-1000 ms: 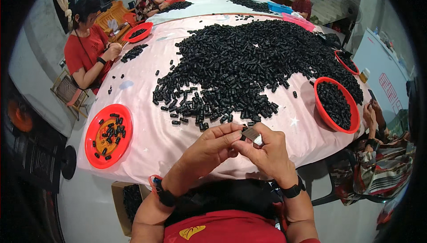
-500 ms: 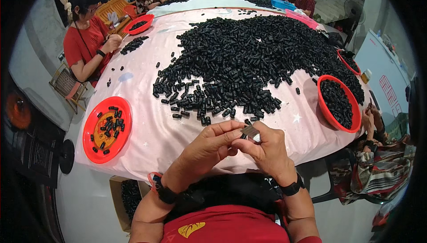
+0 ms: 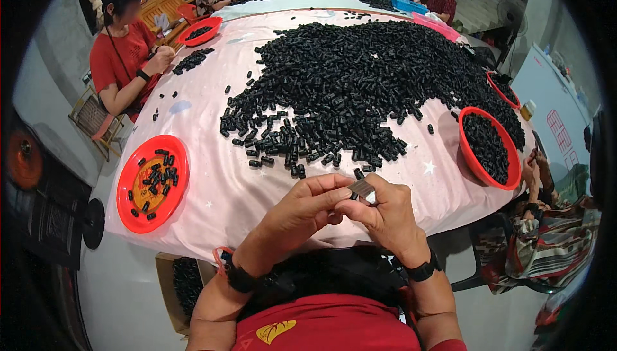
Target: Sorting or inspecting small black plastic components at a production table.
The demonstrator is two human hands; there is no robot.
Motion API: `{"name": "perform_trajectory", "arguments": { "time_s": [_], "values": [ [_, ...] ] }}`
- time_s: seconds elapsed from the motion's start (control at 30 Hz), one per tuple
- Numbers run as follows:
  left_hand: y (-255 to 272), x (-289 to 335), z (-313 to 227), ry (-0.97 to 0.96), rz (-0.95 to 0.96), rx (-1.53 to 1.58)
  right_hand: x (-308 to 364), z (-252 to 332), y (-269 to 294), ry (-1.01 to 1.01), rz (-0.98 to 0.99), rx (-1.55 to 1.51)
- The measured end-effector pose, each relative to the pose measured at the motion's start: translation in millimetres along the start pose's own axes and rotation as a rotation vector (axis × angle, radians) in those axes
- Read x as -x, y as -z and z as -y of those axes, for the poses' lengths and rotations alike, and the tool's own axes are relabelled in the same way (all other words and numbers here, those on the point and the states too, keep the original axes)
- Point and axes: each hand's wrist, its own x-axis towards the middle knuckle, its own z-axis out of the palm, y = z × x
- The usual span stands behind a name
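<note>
My left hand (image 3: 302, 213) and my right hand (image 3: 389, 213) meet over the near edge of the table. The right thumb and fingers grip a small flat, shiny metal blade (image 3: 364, 190). Pinched in my left fingertips against it is a small black cylindrical part (image 3: 354, 195), mostly hidden by the fingers. Just beyond my hands spreads a large heap of like black cylindrical parts (image 3: 360, 75), some lying loose at its near edge. To the left, a red plate (image 3: 180, 158) with a yellow middle holds several of these parts.
A red bowl (image 3: 516, 171) full of black parts stands at the right, beside another person's hands (image 3: 532, 168). A co-worker in red (image 3: 122, 62) sits at the far left near a red basin (image 3: 215, 25). Below the table's left edge is a cardboard box (image 3: 166, 280) of black parts.
My hands keep nearly the same pose, the blade and black part still between them. The view has shifted slightly; the co-worker at the left has moved their head a little.
</note>
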Motion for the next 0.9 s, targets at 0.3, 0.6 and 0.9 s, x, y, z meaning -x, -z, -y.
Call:
{"name": "perform_trajectory", "arguments": {
  "time_s": [0.3,0.6,0.9],
  "values": [
    [1.2,1.2,3.3,-0.034,0.000,-0.009,1.6,-2.9,-3.6,0.057,-0.029,0.062],
    [-4.1,4.8,-1.3,-0.018,-0.057,-0.044,1.9,-1.5,-2.1,0.085,-0.040,0.108],
    [1.9,3.3,-0.2,-0.041,-0.007,-0.045,2.2,-1.8,-3.5,0.067,-0.023,0.107]
  ]
}}
